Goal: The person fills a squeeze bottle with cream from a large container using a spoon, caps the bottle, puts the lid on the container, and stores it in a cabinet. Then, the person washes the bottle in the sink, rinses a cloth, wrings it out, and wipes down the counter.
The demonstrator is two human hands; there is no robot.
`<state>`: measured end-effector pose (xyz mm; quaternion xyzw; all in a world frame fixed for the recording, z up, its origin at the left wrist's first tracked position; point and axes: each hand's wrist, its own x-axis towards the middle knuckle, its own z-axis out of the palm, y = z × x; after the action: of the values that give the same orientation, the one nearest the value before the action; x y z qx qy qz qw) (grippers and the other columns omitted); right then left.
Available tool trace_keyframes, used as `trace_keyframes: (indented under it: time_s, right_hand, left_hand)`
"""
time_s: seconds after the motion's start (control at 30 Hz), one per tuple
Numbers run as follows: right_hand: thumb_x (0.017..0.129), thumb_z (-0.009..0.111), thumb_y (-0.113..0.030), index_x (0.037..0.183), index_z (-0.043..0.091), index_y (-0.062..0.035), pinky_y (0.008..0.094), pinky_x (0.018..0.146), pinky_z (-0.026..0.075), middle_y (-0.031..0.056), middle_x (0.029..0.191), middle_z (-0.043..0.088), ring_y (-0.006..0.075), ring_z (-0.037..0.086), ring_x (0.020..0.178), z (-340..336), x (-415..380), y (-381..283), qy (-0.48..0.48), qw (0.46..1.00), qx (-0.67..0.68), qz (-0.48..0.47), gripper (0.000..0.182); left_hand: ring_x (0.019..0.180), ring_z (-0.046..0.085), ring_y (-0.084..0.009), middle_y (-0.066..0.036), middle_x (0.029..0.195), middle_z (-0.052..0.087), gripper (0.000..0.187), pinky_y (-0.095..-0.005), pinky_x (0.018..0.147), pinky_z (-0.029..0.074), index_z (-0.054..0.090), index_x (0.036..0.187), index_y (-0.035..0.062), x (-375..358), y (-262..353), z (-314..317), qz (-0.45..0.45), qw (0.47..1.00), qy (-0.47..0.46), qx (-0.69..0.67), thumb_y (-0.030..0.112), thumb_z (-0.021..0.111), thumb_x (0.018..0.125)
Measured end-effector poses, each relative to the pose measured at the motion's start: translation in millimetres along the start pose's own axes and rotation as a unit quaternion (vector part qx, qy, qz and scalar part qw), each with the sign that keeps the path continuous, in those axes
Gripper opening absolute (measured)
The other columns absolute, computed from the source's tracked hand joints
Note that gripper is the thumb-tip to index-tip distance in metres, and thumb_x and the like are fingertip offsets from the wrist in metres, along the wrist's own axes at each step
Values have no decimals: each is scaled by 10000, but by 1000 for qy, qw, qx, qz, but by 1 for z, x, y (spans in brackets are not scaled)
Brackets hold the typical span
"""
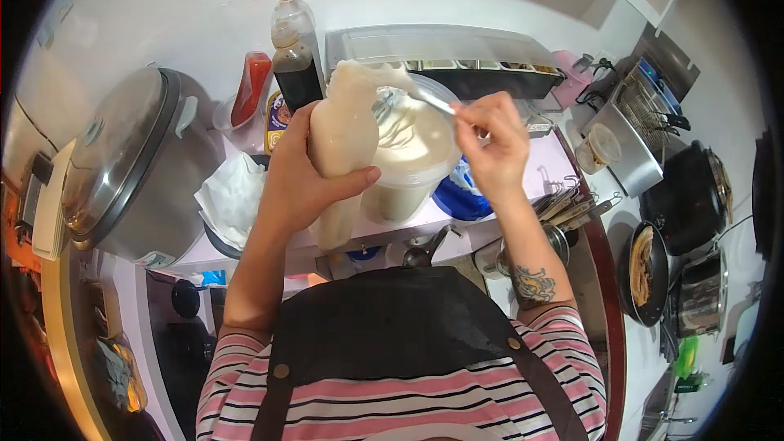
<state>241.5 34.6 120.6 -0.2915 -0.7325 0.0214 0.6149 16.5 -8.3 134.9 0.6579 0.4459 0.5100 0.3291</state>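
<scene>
My left hand point(306, 175) is wrapped round a squeeze bottle point(345, 135) full of thick, cream-coloured sauce, held upright with its mouth uncapped. In my right hand point(494, 143) is the metal handle of a spoon point(435, 102), pinched between thumb and fingers. The spoon's head is coated in sauce and reaches over to the bottle's mouth. Behind the bottle stands a clear plastic tub point(396, 200) holding more of the pale sauce point(416, 137). A metal utensil, partly hidden, rests in it. A blue lid point(463, 200) lies beside the tub, under my right wrist.
A dark sauce bottle with a yellow cap point(298, 73) and a red bottle point(251, 86) stand behind. A covered ingredient case point(433, 45) lines the wall. Left is a large rice cooker point(135, 171); right are a fryer basket point(641, 106) and a frying pan point(645, 273).
</scene>
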Motion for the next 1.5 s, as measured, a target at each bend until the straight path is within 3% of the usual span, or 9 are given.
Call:
trace_keyframes:
  time_s: [0.03,0.17,0.23,0.53,0.77,1.0,1.3,1.37,1.5]
  right_hand:
    - [720,623,53,827,640,2,211,547,403,42,740,523,90,485,606,-3,3,2,0,1000,0,0,119]
    - [809,596,-62,888,602,21,177,540,375,16,749,565,56,466,601,-12,26,-16,-36,934,195,297,115]
    - [806,602,-91,881,594,14,185,481,316,0,649,520,46,411,522,-10,32,-18,-110,813,429,377,130]
    - [803,602,-92,831,619,-10,163,469,276,-32,604,517,20,401,518,-13,27,-23,-170,843,329,390,88]
    - [761,626,-141,867,636,2,206,630,413,16,728,608,59,514,672,-35,57,8,-188,944,92,257,179]
    - [797,626,-78,876,634,-2,194,601,393,-19,760,570,45,498,698,-13,74,-3,-242,946,135,167,110]
    - [806,605,-56,876,624,22,200,637,426,0,785,581,53,527,724,-26,63,-3,-236,956,13,175,107]
    - [806,600,-52,877,622,26,204,627,429,9,771,590,55,529,705,-28,59,-7,-228,958,-14,174,108]
    - [739,624,-173,834,643,-13,269,590,437,69,671,611,134,536,607,-31,56,-9,-213,947,3,241,187]
  left_hand:
    - [930,555,-196,-123,1025,553,759,-317,802,453,415,1179,-16,0,-1,-2,3,1000,-4,14,214,794,562]
    - [959,542,-198,-111,1043,548,793,-321,815,447,411,1205,2,-1,-5,-7,21,999,-22,33,202,805,546]
    - [966,540,-199,-109,1047,546,802,-323,824,443,410,1209,5,-1,-4,-8,36,998,-27,39,197,808,540]
    - [979,534,-198,-101,1051,545,814,-330,841,436,410,1215,8,-5,-4,-9,19,999,-42,-19,176,815,530]
    - [1008,524,-192,-108,1079,544,847,-318,861,420,420,1234,14,1,-6,-26,21,995,-99,18,166,816,501]
    - [1010,521,-178,-110,1101,541,891,-308,895,393,407,1254,-11,6,3,-30,32,982,-187,0,159,816,481]
    - [976,549,-206,-100,1060,552,762,-337,821,445,458,1169,5,5,3,-17,70,992,-31,96,163,810,512]
    - [919,556,-253,-94,995,552,704,-365,774,445,483,1111,32,5,0,-10,154,951,94,251,186,804,504]
    - [879,532,-280,-96,949,533,685,-386,738,423,497,1081,55,7,-4,-3,184,907,159,345,213,796,485]
